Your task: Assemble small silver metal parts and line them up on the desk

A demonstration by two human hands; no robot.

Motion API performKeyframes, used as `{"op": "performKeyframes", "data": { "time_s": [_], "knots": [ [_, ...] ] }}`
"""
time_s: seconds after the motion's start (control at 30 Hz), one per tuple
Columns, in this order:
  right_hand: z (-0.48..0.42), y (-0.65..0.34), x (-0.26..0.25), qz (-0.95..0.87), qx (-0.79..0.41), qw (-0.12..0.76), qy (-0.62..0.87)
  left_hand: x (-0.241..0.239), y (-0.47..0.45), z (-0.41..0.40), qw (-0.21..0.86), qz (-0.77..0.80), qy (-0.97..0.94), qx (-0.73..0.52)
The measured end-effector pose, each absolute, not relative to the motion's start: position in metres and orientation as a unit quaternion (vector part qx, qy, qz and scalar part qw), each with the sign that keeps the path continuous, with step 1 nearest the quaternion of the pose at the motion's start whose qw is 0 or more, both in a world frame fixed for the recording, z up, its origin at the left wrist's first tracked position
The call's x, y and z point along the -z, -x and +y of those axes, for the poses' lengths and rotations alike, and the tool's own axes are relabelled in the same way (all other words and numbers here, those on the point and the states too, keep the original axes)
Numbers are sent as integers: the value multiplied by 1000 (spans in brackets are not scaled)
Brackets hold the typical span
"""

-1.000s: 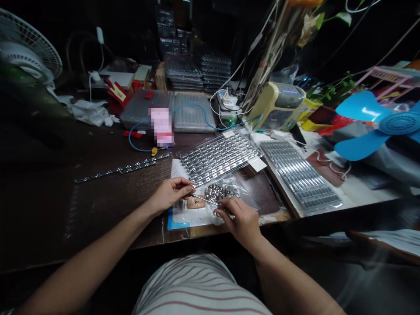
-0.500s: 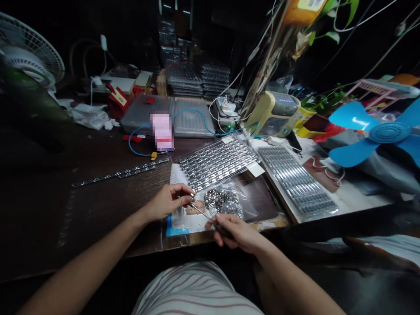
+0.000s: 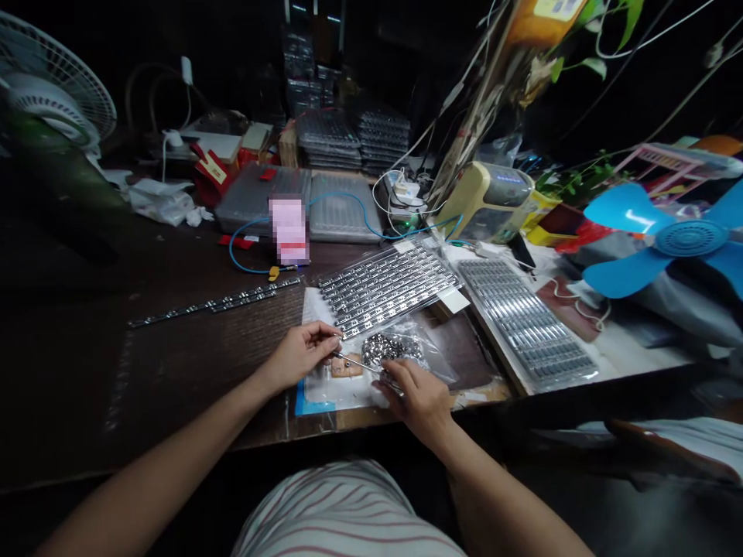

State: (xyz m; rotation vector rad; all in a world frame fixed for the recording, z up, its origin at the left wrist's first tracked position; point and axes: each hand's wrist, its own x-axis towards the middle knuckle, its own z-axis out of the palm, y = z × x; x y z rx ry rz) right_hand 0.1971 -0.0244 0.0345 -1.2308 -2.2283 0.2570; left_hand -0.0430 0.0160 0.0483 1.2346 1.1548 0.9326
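Tool [image 3: 361, 362] in grip of right hand [image 3: 416, 394], small part [image 3: 339, 340] in pinch of left hand [image 3: 302, 354] at its ten o'clock.

We see a thin metal tool [image 3: 363, 363], bright and straight, gripped at its near end by the right hand [image 3: 419, 394]. It slants leftward, low over the work, until its tip meets the pinched fingertips of the left hand [image 3: 302, 354]; whatever sits between them is too small to tell. Beneath its shaft a small orange-brown board [image 3: 347, 367] lies flat on white paper, and just beyond it a heap of tiny shiny metal parts [image 3: 388, 347] rests inside a clear plastic bag.
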Motion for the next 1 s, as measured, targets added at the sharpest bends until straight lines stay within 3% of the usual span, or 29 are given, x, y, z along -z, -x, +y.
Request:
{"op": "performKeyframes", "data": {
  "time_s": [0.07, 0.3, 0.53, 0.67, 0.77, 0.87, 1.0],
  "knots": [
    [-26, -198, -34, -839, -63, 297, 452, -46, 41, 16, 589, 493, -497, -403],
    [-27, -198, -43, -777, -292, 275, 485, -48, 47, 17, 560, 465, -546, -414],
    [-27, -193, -46, -764, -324, 246, 500, -51, 43, 10, 539, 455, -576, -413],
    [-24, -210, -39, -787, -186, 278, 519, -45, 55, 31, 480, 495, -589, -421],
    [-20, -250, -30, -698, -35, 300, 650, -36, 86, 64, 325, 580, -600, -444],
    [-16, -299, -15, -595, 79, 225, 768, -27, 119, 94, 166, 654, -642, -365],
    [-10, -335, 6, -620, 156, 184, 747, -17, 134, 111, 54, 681, -687, -247]
  ]
}}
